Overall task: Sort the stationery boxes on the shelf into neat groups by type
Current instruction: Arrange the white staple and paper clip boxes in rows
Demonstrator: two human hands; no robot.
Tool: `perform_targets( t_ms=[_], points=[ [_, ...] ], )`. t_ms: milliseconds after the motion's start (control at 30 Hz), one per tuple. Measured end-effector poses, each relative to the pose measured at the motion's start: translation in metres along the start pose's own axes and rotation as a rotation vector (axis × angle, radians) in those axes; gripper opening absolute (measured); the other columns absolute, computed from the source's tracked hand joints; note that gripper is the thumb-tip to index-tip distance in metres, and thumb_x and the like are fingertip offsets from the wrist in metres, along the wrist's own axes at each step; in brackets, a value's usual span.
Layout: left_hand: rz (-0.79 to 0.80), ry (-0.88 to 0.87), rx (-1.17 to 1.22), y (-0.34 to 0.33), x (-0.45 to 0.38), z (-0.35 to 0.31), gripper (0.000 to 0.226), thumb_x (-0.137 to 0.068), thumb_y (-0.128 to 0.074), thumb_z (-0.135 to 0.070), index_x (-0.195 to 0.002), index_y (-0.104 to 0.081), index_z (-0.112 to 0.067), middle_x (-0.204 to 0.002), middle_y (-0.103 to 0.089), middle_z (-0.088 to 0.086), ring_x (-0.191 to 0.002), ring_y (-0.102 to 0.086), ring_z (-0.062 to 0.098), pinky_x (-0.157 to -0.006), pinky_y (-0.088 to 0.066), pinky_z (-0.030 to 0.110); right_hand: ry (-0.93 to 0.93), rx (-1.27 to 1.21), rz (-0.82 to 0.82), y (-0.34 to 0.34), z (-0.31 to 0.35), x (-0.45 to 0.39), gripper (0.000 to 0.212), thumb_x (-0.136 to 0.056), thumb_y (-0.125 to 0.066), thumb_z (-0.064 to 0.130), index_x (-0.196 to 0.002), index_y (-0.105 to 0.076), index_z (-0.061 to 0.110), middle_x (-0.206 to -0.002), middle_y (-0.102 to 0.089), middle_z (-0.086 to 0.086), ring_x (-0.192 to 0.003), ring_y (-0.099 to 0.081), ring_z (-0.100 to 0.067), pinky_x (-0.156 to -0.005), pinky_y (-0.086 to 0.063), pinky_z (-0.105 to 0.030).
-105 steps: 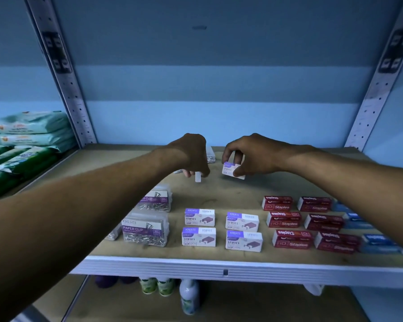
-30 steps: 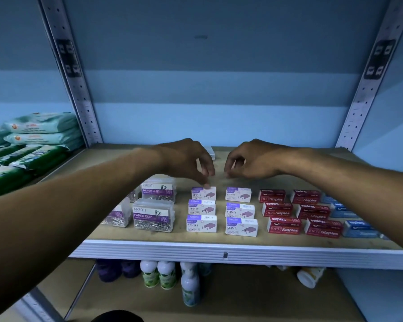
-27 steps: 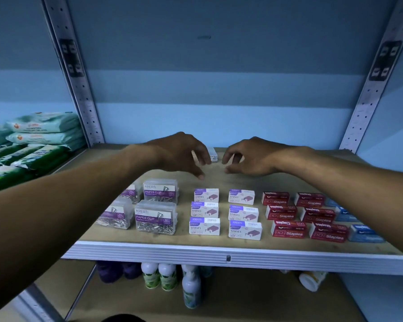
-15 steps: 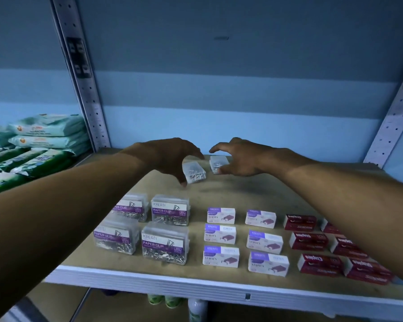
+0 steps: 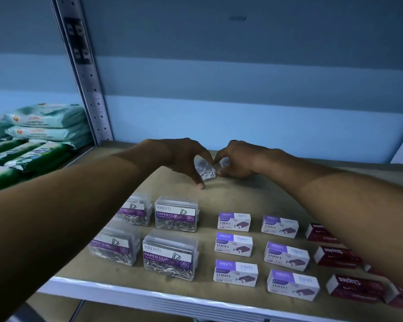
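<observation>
Your hands have just left the white staple boxes (image 5: pixel 234 244) and reached to the back of the shelf (image 5: pixel 242 194). Your left hand (image 5: pixel 182 156) now curls round a clear clip box (image 5: pixel 205 171), thumb tip down on the wood just in front of it. Your right hand (image 5: pixel 240 159) curls round a second clear box (image 5: pixel 224 161), mostly hidden behind its fingers. The staples look done. These two belong with the four clip boxes (image 5: pixel 176 216), nearer you than your left thumb.

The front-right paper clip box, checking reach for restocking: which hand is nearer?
Left. The left hand is behind the front-right paper clip box; the right hand is farther right.
</observation>
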State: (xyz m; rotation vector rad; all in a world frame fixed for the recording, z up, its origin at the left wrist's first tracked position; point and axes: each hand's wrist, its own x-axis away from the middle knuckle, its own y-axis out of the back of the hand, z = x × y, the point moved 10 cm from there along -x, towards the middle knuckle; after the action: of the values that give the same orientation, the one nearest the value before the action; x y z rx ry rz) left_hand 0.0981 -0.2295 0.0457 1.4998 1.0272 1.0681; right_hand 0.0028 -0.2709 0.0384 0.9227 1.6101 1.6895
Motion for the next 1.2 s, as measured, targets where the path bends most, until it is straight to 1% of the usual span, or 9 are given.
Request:
perform_targets(
  t_ms=[133, 267, 367, 533, 667, 833, 967, 1100, 1200],
  points=[
    [-0.061, -0.008, 0.027, 0.003, -0.001, 0.001, 0.059, -0.073, -0.079, -0.049, -0.128, -0.061, -0.039, -0.139, -0.05, -0.008, -0.105, -0.042, 0.007, -0.092, -0.033, 0.023, 0.017, -0.052, -0.107, 0.002, -0.001, 0.001, 0.026, -0.089, -0.07, 0.032, -0.115, -0.072, 0.033, -0.127, -0.055, 0.0, -0.112, -0.058, -0.021, -0.081, -0.045, -0.03],
    [-0.126, 0.008, 0.092, 0.009, 0.001, 0.001, 0.042, -0.071, -0.08, -0.051, -0.108, -0.067, -0.035, -0.124, -0.061, -0.011, -0.116, -0.054, 0.01, -0.099, -0.043, 0.028, -0.003, -0.169, -0.195, 0.01, -0.009, 0.007, 0.017, -0.082, -0.075, 0.022, -0.096, -0.074, 0.032, -0.116, -0.056, 0.003, -0.1, -0.058, -0.017, -0.077, -0.048, -0.03],
    [-0.128, 0.034, 0.086, 0.015, 0.006, -0.004, 0.035, -0.072, -0.077, -0.052, -0.097, -0.07, -0.03, -0.112, -0.065, -0.009, -0.109, -0.058, 0.014, -0.097, -0.047, 0.033, -0.024, -0.282, -0.223, 0.018, -0.017, 0.015, 0.025, -0.078, -0.077, 0.025, -0.101, -0.068, 0.031, -0.117, -0.057, 0.003, -0.103, -0.057, -0.016, -0.086, -0.052, -0.034],
    [-0.159, 0.117, 0.01, 0.03, 0.016, -0.015, 0.039, -0.082, -0.065, -0.053, -0.097, -0.075, -0.019, -0.104, -0.071, -0.001, -0.102, -0.063, 0.02, -0.093, -0.052, 0.037, -0.107, -0.619, -0.24, 0.032, -0.038, 0.04, 0.038, -0.078, -0.075, 0.029, -0.114, -0.06, 0.031, -0.112, -0.061, 0.007, -0.089, -0.059, -0.007, -0.067, -0.044, -0.022],
    [-0.121, 0.203, -0.043, 0.031, 0.018, -0.011, 0.057, -0.078, -0.058, -0.068, -0.085, -0.074, -0.014, -0.092, -0.072, 0.002, -0.09, -0.065, 0.021, -0.085, -0.055, 0.038, -0.165, -0.76, -0.227, 0.031, -0.047, 0.058, 0.028, -0.08, -0.064, 0.029, -0.108, -0.067, 0.027, -0.102, -0.07, 0.006, -0.084, -0.066, -0.011, -0.077, -0.056, -0.032],
    [-0.039, 0.291, -0.069, 0.023, 0.023, -0.008, 0.059, -0.076, -0.059, -0.07, -0.058, -0.061, -0.013, -0.05, -0.065, -0.003, -0.058, -0.064, 0.014, -0.071, -0.049, 0.027, -0.154, -0.812, -0.216, 0.029, -0.05, 0.076, 0.022, -0.094, -0.057, 0.025, -0.1, -0.077, 0.021, -0.094, -0.074, 0.011, -0.087, -0.069, -0.01, -0.083, -0.058, -0.032],
    [-0.036, 0.332, -0.062, 0.02, 0.03, -0.013, 0.058, -0.075, -0.061, -0.07, -0.064, -0.061, -0.012, -0.057, -0.068, 0.0, -0.062, -0.067, 0.014, -0.068, -0.047, 0.027, -0.108, -0.788, -0.151, 0.017, -0.048, 0.084, 0.025, -0.094, -0.055, 0.023, -0.105, -0.076, 0.024, -0.103, -0.073, 0.012, -0.097, -0.069, -0.007, -0.092, -0.057, -0.032],
    [-0.013, 0.327, -0.03, 0.013, 0.036, -0.019, 0.058, -0.075, -0.062, -0.07, -0.066, -0.061, -0.014, -0.054, -0.066, -0.003, -0.062, -0.071, 0.016, -0.078, -0.051, 0.027, -0.078, -0.784, -0.11, 0.007, -0.045, 0.09, 0.027, -0.093, -0.053, 0.02, -0.108, -0.074, 0.027, -0.109, -0.072, 0.007, -0.1, -0.067, -0.009, -0.086, -0.053, -0.028],
    [-0.01, 0.323, -0.04, 0.011, 0.039, -0.021, 0.059, -0.076, -0.058, -0.074, -0.067, -0.059, -0.016, -0.055, -0.065, -0.003, -0.06, -0.072, 0.016, -0.079, -0.051, 0.027, -0.084, -0.772, -0.093, 0.002, -0.048, 0.09, 0.03, -0.088, -0.053, 0.022, -0.107, -0.073, 0.031, -0.112, -0.071, 0.007, -0.104, -0.066, -0.01, -0.097, -0.053, -0.034]
  ],
)
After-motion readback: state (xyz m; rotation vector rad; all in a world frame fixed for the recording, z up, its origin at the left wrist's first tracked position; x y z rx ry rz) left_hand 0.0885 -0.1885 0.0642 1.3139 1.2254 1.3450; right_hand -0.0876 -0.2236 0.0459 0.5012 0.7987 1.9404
